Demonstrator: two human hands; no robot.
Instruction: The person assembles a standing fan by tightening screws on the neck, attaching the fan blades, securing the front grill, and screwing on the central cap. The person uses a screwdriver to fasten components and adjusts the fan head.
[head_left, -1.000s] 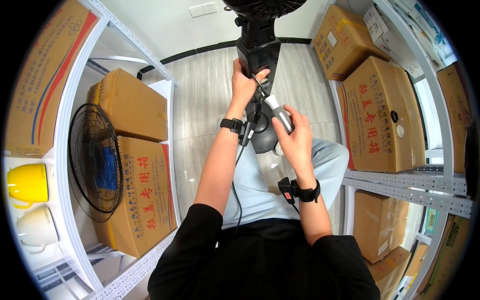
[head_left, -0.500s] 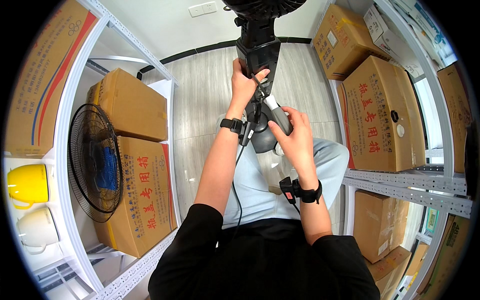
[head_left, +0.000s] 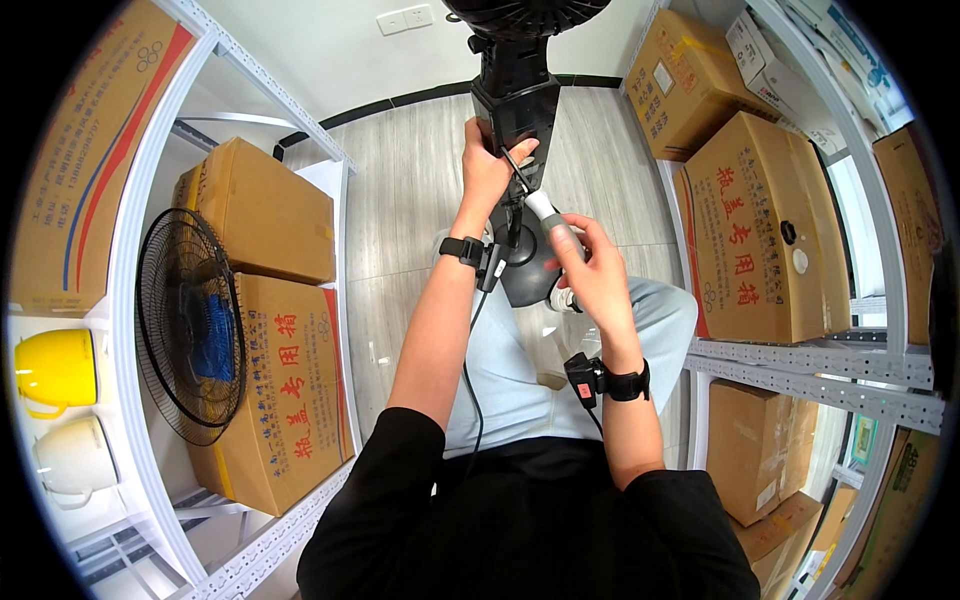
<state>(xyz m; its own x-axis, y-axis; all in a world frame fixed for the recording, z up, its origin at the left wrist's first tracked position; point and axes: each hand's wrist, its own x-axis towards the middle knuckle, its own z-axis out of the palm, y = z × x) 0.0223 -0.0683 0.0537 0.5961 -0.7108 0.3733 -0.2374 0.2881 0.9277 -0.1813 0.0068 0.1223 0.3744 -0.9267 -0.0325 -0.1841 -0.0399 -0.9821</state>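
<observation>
A black stand fan (head_left: 518, 100) stands upright in front of me, its round base (head_left: 528, 282) on the floor between my legs. My left hand (head_left: 487, 172) is wrapped around the left side of its column housing, with the thumb across the front. In my right hand (head_left: 598, 280) is a screwdriver (head_left: 540, 206) with a grey and white handle, the thumb lying along the grip. Its dark shaft slants up and left to the housing beside my left thumb. What the tip touches is too small to make out.
On the left shelf, a round black fan guard (head_left: 190, 400) leans against cardboard boxes (head_left: 290, 390). A yellow mug (head_left: 55, 372) and a white mug (head_left: 75, 462) stand nearby. More boxes (head_left: 760, 230) fill the right shelving. A dark cable (head_left: 470, 390) runs from my left wrist.
My right hand has rolled around the screwdriver handle, its thumb coming from the left side onto the top. The left hand and the fan stay nearly in place.
</observation>
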